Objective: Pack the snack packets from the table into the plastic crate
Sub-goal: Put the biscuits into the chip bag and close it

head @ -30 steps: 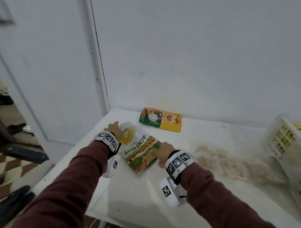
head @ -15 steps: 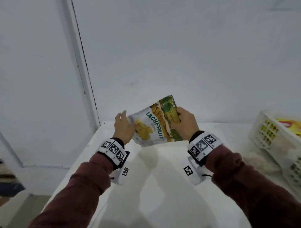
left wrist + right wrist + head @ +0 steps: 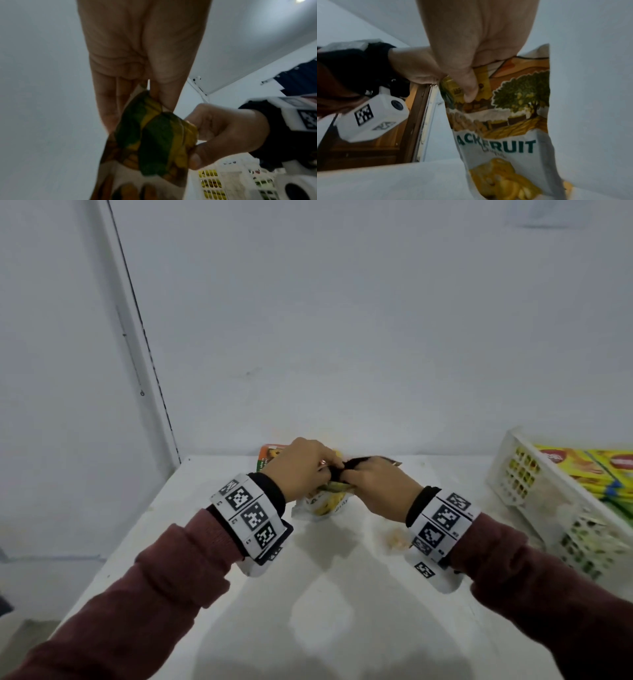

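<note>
Above the white worktop (image 3: 342, 594), both the left hand (image 3: 301, 467) and right hand (image 3: 380, 491) pinch the folded top of the white-and-yellow jackfruit snack packet (image 3: 325, 505), which hangs upright, with the white perforated plastic crate (image 3: 513, 474) off to the right, nearer the right hand.

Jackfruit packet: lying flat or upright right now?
Upright: both hands pinch the jackfruit packet by its top, left hand, right hand, and its bottom hangs down.
</note>
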Demonstrator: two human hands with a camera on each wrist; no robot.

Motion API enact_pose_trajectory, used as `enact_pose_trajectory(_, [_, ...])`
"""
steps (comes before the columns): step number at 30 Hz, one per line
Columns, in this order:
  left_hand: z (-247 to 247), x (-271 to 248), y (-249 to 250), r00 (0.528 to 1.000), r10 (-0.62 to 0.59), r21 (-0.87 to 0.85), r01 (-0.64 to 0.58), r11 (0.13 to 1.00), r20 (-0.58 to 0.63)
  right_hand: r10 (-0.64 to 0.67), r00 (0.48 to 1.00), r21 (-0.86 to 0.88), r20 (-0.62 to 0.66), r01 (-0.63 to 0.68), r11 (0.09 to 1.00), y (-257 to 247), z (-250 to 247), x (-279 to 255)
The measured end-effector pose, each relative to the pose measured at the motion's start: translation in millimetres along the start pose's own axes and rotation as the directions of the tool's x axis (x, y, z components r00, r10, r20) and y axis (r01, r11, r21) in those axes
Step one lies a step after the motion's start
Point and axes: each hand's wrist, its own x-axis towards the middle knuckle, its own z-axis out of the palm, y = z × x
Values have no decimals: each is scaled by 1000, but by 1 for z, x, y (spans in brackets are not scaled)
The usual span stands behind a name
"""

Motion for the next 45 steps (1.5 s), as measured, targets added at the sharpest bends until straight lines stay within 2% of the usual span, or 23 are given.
enact_pose_trajectory(2, [2,6,5,997,-14,202,-1,979,73,17,998,124,68,-25,992,-2,-7,-6])
enact_pose_trajectory(4, [7,10,10,998,-24,351,0,936,64,61,983,190,174,-94,977,1,-10,-11])
enact_pose_trajectory(6, [11,13,14,999,-29,400,20,916,16,52,979,219,195,-95,971,1,-13,-17])
enact_pose_trajectory(7, [12,14,15,1000,-25,410,21,912,2,26,986,214,166,-62,975,0,-15,-19])
enact_pose_trajectory(9, [15,17,16,999,-33,416,22,909,19,-48,999,189,17,44,981,4,-19,-28])
enact_pose_trajectory(11, [15,18,14,998,-48,409,23,912,50,-50,976,206,-214,95,974,15,-26,-39])
enact_pose_trajectory(12, [15,19,13,997,-53,404,24,914,61,12,940,228,-340,70,971,22,-28,-44])
enact_pose_trajectory(13, [15,19,11,996,-58,409,26,912,65,132,899,283,-418,-9,959,31,-29,-50])
enact_pose_trajectory(14, [15,19,10,996,-66,419,32,907,65,291,854,373,-431,-125,919,43,-27,-54])
enact_pose_trajectory(15, [16,19,8,995,-76,422,40,905,68,461,823,466,-333,-281,839,58,-23,-55])
enact_pose_trajectory(16, [16,19,7,992,-93,410,51,911,82,581,801,489,-144,-453,746,74,-15,-53])
enact_pose_trajectory(17, [17,19,7,989,-109,389,63,919,96,630,771,419,98,-606,676,88,-3,-50])
enact_pose_trajectory(18, [19,19,8,986,-121,363,74,929,111,622,717,289,316,-697,656,101,11,-46])
enact_pose_trajectory(19, [20,18,8,985,-127,336,80,939,120,587,670,169,454,-712,681,110,27,-41])
enact_pose_trajectory(21, [22,18,9,984,-129,310,84,947,127,509,633,59,584,-658,751,115,54,-30])
enact_pose_trajectory(26, [24,16,3,981,-153,291,112,950,119,499,567,-81,655,-605,792,119,89,-12])
enact_pose_trajectory(29, [26,18,-5,986,-140,258,111,960,96,471,584,-97,660,-556,826,130,93,-4])
enact_pose_trajectory(31, [28,19,-6,986,-142,252,115,961,90,431,619,-6,657,-567,824,127,80,-3])
enact_pose_trajectory(36, [29,21,-8,984,-172,216,157,964,51,375,757,226,535,-556,800,111,21,-12])
enact_pose_trajectory(40, [26,20,-7,984,-179,188,180,965,-23,358,853,393,379,-499,772,98,-5,-29])
enact_pose_trajectory(42, [26,21,-5,982,-184,198,190,962,-50,333,877,392,347,-458,798,87,-3,-38])
enact_pose_trajectory(45, [27,19,-4,982,-180,216,187,958,-50,318,886,383,337,-438,814,73,13,-51])
